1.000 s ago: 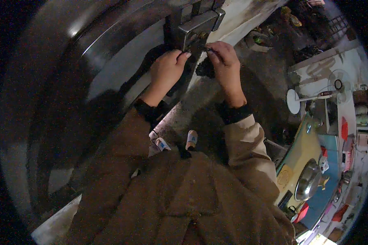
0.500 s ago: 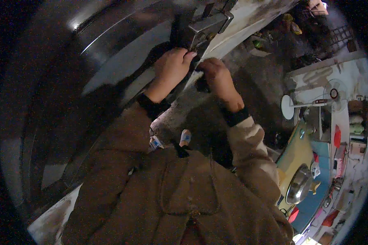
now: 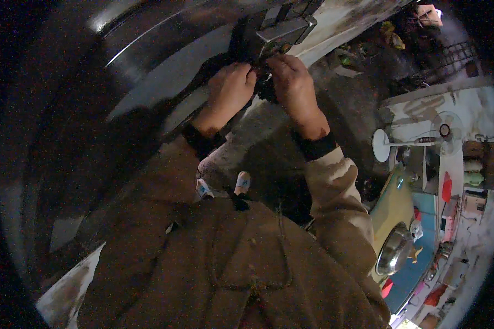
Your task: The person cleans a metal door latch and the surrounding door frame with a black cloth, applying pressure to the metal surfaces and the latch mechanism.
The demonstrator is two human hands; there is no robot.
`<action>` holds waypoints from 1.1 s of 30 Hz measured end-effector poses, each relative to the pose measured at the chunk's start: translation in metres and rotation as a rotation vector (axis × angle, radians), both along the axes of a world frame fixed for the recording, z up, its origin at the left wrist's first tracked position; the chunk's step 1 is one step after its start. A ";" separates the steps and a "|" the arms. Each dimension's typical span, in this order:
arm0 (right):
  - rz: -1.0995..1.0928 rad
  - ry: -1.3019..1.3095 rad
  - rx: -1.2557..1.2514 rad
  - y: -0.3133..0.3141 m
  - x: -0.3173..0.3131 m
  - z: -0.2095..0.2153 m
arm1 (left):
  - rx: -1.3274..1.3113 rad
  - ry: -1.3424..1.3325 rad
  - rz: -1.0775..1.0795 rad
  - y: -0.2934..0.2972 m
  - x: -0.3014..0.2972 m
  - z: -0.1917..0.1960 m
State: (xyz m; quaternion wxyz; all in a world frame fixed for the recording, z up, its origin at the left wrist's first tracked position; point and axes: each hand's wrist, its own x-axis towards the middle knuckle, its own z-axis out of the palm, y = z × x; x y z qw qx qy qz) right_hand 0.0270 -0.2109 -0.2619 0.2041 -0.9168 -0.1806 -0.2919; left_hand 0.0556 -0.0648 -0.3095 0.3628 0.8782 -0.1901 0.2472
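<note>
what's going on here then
A person in a brown long-sleeved coat has their bare left hand and right hand close together beneath an angular grey metal fitting. Anything between the fingers is too dark to tell. A shiny round metal bowl sits off to the right.

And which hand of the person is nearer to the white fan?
Right. The right hand is on the fan's side, though well apart from the white fan; the left hand is farther away, to the left of the right hand.
</note>
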 end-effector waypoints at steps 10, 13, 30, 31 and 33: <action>0.006 -0.090 0.026 -0.003 0.011 -0.007 | 0.013 0.012 0.001 -0.005 0.001 0.005; 0.098 -0.003 0.021 -0.002 0.004 0.003 | 0.005 -0.021 0.000 -0.003 0.001 0.002; 0.093 0.050 0.130 -0.012 -0.015 -0.015 | -0.009 -0.027 -0.056 -0.001 0.008 0.005; 0.058 -0.002 0.163 -0.013 -0.016 -0.012 | -0.022 -0.032 -0.064 -0.003 0.008 0.005; 0.024 -0.007 0.124 -0.010 -0.005 0.005 | -0.017 -0.039 -0.054 -0.001 0.005 0.003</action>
